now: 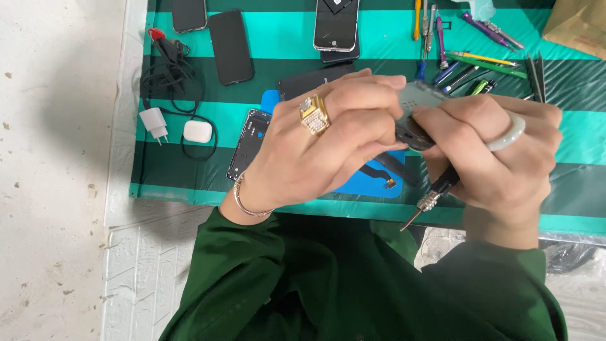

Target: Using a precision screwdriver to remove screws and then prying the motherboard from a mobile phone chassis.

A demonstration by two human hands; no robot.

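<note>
My left hand (322, 142), with a gold ring and a thin bracelet, grips a small grey phone part (416, 101) from the left. My right hand (499, 158), wearing a pale green ring, holds the same part from the right and also clasps a small screwdriver (435, 192), whose metal tip points down toward me. Both hands hover above a blue mat (363, 183), on which a black flex cable (385, 177) lies. Most of the phone part is hidden by my fingers.
A green striped cloth (177, 180) covers the table. On it lie several dark phones (230, 47), an opened phone frame (248, 142), a white charger plug (154, 123) with black cable, a white earbud case (197, 131) and several screwdrivers and pens (473, 63). A brown paper bag (577, 25) sits far right.
</note>
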